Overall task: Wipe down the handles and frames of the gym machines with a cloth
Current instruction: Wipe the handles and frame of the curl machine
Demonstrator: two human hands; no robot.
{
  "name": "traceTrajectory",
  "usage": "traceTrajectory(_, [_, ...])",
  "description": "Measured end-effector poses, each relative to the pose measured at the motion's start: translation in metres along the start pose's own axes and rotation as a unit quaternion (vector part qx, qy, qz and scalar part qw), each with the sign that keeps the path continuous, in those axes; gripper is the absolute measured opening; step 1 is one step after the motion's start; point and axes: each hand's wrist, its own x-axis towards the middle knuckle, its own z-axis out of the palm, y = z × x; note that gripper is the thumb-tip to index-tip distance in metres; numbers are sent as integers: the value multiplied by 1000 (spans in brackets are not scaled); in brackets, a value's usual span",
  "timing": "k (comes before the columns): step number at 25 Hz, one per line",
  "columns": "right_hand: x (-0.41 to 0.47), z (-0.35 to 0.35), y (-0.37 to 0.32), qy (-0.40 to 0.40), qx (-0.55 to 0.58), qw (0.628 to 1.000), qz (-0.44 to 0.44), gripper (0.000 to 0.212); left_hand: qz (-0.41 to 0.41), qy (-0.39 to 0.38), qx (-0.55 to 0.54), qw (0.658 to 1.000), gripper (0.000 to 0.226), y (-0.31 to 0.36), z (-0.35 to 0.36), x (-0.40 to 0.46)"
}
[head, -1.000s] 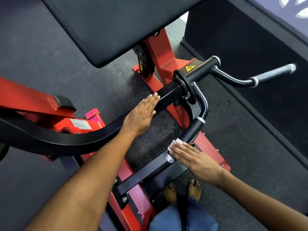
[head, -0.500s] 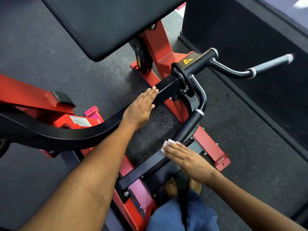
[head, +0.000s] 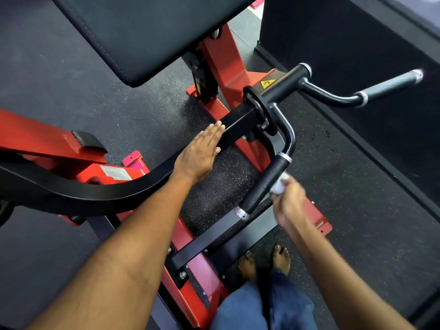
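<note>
At centre frame, the left hand (head: 201,154) lies flat, fingers straight and together, palm pressing on the black lever arm (head: 100,194) that curves in from the left edge. Right of centre, the blurred right hand (head: 289,203) pinches a small white cloth (head: 279,185) against the black foam handle (head: 264,184), which slants down toward lower centre. Beyond them the red frame (head: 226,60) rises under a black pad (head: 142,32) across the top. Bare feet (head: 264,260) stand at the bottom.
</note>
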Motion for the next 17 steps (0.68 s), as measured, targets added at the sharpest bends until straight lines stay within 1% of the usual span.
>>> traceTrajectory(1, [-14,-8,17,-27,11,999,42,27,0,0,0,1000,54,0,0,0])
traceTrajectory(2, [-18,-14,27,-55,-1,996,75,28,0,1,1,1000,54,0,0,0])
traceTrajectory(3, [-16,-15,27,-72,-15,993,90,27,1,3,3,1000,54,0,0,0])
traceTrajectory(4, [-7,-14,18,-83,-24,993,83,33,0,3,4,1000,54,0,0,0])
traceTrajectory(5, [4,-11,7,-85,-14,994,67,46,0,2,6,1000,54,0,0,0])
traceTrajectory(6, [18,-8,-5,-82,26,994,63,57,-2,3,6,1000,54,1,0,-1])
traceTrajectory(7, [27,-7,-12,-88,69,991,68,61,-2,5,6,1000,53,1,0,0])
traceTrajectory(8, [29,-7,-9,-110,99,986,82,61,-2,6,5,1000,53,1,0,0])
traceTrajectory(9, [21,-7,-2,-132,104,980,102,56,-1,6,6,1000,53,1,0,0])
traceTrajectory(11, [-6,-10,25,-151,72,976,142,38,0,3,10,1000,54,1,1,-1])
traceTrajectory(13, [-32,-17,39,-134,17,976,173,30,1,0,13,1000,54,0,1,-1])
traceTrajectory(14, [-35,-22,37,-110,-39,980,164,27,-1,0,13,1000,54,0,1,-1])
traceTrajectory(15, [-33,-27,28,-64,-102,983,136,27,-3,1,13,1000,54,0,0,-1])
traceTrajectory(16, [-25,-29,11,16,-160,984,75,29,-5,1,14,1000,54,0,0,-1])
traceTrajectory(17, [-15,-29,-12,103,-190,976,-31,34,-5,0,15,1000,54,0,0,0])
